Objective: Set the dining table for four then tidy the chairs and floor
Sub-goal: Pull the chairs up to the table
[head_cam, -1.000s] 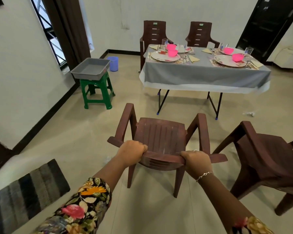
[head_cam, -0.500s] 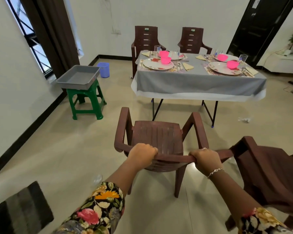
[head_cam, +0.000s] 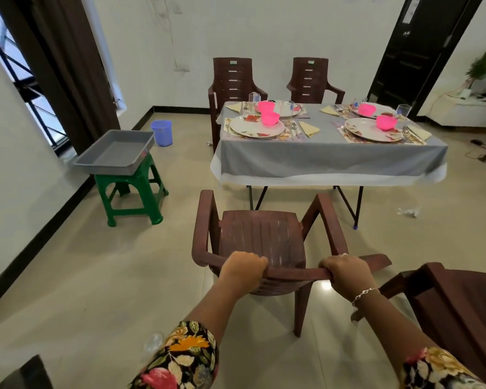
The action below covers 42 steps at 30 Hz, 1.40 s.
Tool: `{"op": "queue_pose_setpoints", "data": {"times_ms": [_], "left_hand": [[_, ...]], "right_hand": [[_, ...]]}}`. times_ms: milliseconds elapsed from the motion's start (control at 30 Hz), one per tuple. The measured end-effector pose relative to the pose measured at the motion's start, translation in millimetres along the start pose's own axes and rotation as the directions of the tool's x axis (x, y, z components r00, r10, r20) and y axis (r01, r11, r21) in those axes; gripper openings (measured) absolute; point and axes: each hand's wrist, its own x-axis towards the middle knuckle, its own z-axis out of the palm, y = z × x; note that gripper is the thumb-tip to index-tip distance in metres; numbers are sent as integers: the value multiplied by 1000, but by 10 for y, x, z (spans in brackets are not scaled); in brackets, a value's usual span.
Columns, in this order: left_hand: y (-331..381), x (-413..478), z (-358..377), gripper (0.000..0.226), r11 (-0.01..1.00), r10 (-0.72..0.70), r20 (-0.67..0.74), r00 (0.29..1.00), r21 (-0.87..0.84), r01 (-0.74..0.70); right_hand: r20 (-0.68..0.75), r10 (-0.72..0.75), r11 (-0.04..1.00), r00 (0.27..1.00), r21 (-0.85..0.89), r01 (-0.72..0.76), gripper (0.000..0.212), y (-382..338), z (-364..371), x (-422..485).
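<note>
On the table [head_cam: 331, 160], pink bowls [head_cam: 270, 118] on plates [head_cam: 244, 126]

A grey tray [head_cam: 115, 151] lies on a green plastic stool [head_cam: 121, 179]; a blue bucket [head_cam: 161, 132] stands farther back, near the brown curtain [head_cam: 68, 66].

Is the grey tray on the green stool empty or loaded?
Empty: the grey tray shows only its bare floor, sitting on the green stool.
</note>
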Motion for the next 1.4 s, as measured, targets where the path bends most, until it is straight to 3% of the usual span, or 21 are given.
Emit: {"op": "queue_pose_setpoints", "data": {"times_ms": [67, 233, 433, 667, 767, 867, 967, 1033, 1133, 1200, 1400], "left_hand": [[-96, 158, -6, 19, 1000, -3, -5, 1000, 7, 3], [-335, 586, 24, 18, 999, -30, 6, 1000, 12, 30], [-443, 1080, -64, 19, 999, -36, -10, 999, 6, 36], [-619, 1550, -121, 21, 998, -54, -21, 998, 8, 54], [-693, 1736, -101, 22, 998, -60, -23, 998, 7, 60], [-780, 1901, -88, 23, 998, -57, -25, 998, 9, 57], [-868, 2049, -64, 21, 998, -63, -34, 997, -1, 63], [-918, 2141, -53, 21, 998, -69, -47, 996, -7, 69], [-979, 2261, -41, 22, 997, -77, -69, 995, -9, 77], [-1014, 2324, -34, 22, 996, -86, -79, 993, -10, 86], [-1077, 2417, 9, 22, 996, -89, -94, 992, -22, 88]], "right_hand": [[-74, -14, 1000, 997, 10, 14, 15, 56, 40, 181], [-155, -105, 994, 982, 3, 106, 27, 163, 57, 603], [-278, -160, 986, 947, 3, 168, 14, 450, 51, 1079], [-230, -146, 989, 962, -10, 148, 32, 708, 183, 1609], [-236, -143, 989, 961, 1, 147, 28, 795, 187, 1784], [-316, -184, 982, 931, -13, 190, 9, 835, 135, 1933], [-355, -172, 983, 919, 2, 184, 28, 865, 149, 2087], [-376, -167, 983, 911, 14, 185, 29, 900, 183, 2178], [-385, -168, 981, 907, 29, 194, 24, 955, 206, 2302], [-394, -190, 978, 899, 3, 208, 9, 965, 183, 2367], [-392, -194, 974, 899, 29, 223, 34, 1027, 309, 2497]]}}
